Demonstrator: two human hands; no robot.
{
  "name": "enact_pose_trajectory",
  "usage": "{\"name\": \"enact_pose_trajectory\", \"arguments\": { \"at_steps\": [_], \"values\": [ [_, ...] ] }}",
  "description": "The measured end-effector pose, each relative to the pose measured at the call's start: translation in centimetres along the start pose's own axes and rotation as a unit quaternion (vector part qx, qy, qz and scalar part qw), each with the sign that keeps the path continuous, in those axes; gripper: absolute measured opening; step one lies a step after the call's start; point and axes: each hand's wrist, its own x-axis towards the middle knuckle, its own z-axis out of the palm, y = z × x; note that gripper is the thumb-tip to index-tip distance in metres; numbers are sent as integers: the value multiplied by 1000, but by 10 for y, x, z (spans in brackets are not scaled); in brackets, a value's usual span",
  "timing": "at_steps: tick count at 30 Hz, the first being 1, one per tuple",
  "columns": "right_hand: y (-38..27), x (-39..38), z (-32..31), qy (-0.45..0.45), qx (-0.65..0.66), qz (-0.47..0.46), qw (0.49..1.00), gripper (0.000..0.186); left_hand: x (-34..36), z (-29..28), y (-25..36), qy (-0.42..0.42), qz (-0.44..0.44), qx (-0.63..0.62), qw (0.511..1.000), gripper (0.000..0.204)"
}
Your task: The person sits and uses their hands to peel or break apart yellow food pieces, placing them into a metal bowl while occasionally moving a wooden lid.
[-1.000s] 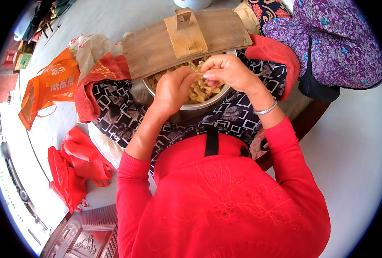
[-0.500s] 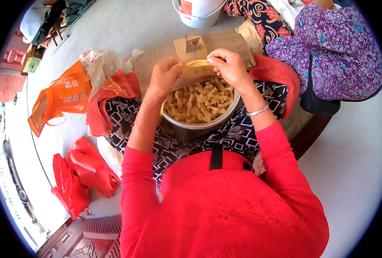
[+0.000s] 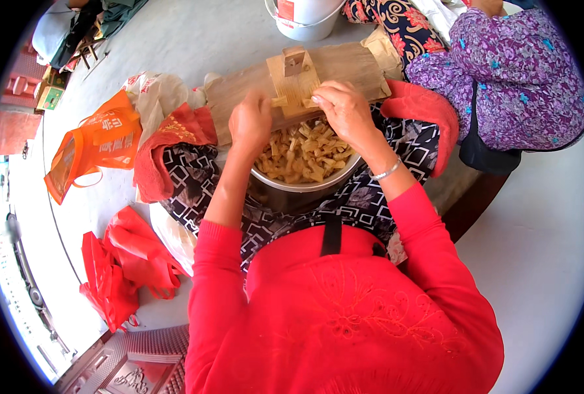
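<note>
Over a round metal pot (image 3: 285, 186), both my hands work at yellowish strips. My left hand (image 3: 250, 119) is closed and a little blurred, with a short end of yellowish strip (image 3: 279, 102) poking out of its fingertips. Opposite it, my right hand (image 3: 346, 113) pinches another short strip end (image 3: 309, 103) between thumb and fingers. Whether the two ends are joined I cannot tell. Many knotted-looking yellowish pieces (image 3: 305, 154) fill the pot, which sits between my knees. Behind the hands, a small wooden block (image 3: 294, 69) rests on a wide wooden board (image 3: 347, 69).
Red cloths (image 3: 426, 115) lie over both my knees. To the left are an orange bag (image 3: 108, 134), a whitish plastic bag (image 3: 160, 95) and red bags (image 3: 131, 253). A white bucket (image 3: 308, 23) stands beyond the board. At the right sits a person in purple floral clothes (image 3: 508, 85).
The strip stretched between my hands earlier now shows only as two short ends at the fingertips. My left hand has turned and moved slightly down; the right fingers have curled in.
</note>
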Motion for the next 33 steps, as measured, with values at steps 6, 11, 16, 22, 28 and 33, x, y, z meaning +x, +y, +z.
{"name": "enact_pose_trajectory", "arguments": {
  "at_steps": [6,11,16,22,28,33],
  "values": [
    [-50,-20,1,-1,39,5,999,13,-57,1,47,-126,-145,-387,902,16],
    [-37,-53,-21,-37,108,140,984,24,-88,-19,31,-258,-19,-161,953,22],
    [-61,-80,-77,-259,178,208,926,20,-107,-63,80,-231,5,-232,945,18],
    [-91,-92,-109,-50,622,-271,733,10,-111,-79,192,-180,311,-501,787,10],
    [-110,-92,-121,168,290,303,892,25,-112,-42,159,-375,138,-474,785,26],
    [-61,-97,-53,75,75,82,991,27,-124,5,101,-316,-69,-551,770,18]
  ]
}}
